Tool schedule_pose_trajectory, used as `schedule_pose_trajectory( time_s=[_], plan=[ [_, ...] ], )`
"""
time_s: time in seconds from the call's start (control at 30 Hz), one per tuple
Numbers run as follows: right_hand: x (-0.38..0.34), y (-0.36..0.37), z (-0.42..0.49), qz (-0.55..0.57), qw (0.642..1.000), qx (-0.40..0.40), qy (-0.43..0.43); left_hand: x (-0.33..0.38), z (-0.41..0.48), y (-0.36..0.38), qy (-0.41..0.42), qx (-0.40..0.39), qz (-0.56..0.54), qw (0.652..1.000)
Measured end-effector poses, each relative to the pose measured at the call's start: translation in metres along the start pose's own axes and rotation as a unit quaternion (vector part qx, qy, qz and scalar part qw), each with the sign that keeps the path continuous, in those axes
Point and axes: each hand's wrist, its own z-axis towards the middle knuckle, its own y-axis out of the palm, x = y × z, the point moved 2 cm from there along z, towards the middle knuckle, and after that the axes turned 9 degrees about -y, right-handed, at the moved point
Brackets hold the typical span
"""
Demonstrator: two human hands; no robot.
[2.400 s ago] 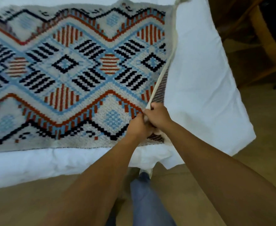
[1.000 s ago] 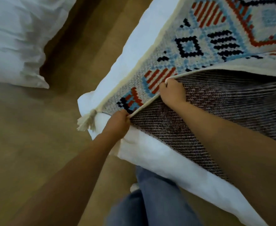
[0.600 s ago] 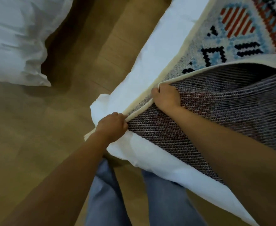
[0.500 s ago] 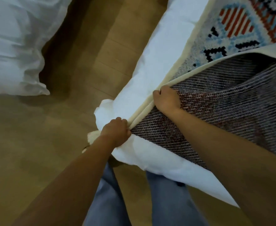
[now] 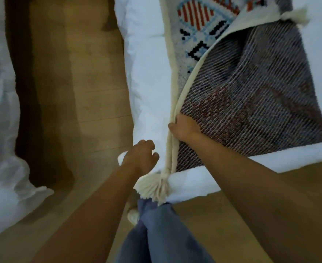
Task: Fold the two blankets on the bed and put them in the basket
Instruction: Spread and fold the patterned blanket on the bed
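Left hand's off the blanket corner now

The patterned blanket (image 5: 251,95) lies folded over on the white bed (image 5: 148,73), striped underside up. Its two cream edges are now lined up, whereas half a second ago the top one was still being pulled across. The left hand (image 5: 141,156) has let go of the corner and hovers just beside it, fingers loosely curled, holding nothing. The corner tassel (image 5: 154,186) it was covering hangs off the bed. The right hand (image 5: 183,128) still pinches the cream edge, knuckles up, forearm stretched over the bed's near edge.
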Motion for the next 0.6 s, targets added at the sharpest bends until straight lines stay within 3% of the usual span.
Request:
schedule_pose_trajectory(
  time_s=[0.1, 0.27, 0.6],
  plan=[
    [0.003, -0.013, 0.006, 0.087, 0.995, 0.018, 0.035, 0.022, 0.033, -0.032, 0.021, 0.004, -0.001, 1.0],
    [0.008, -0.05, 0.024, 0.206, 0.969, 0.121, 0.067, 0.063, 0.082, -0.082, 0.062, 0.015, 0.035, 0.997],
    [0.005, -0.117, 0.074, 0.349, 0.91, 0.21, 0.084, 0.146, 0.153, -0.149, 0.131, -0.007, 0.069, 0.989]
  ],
)
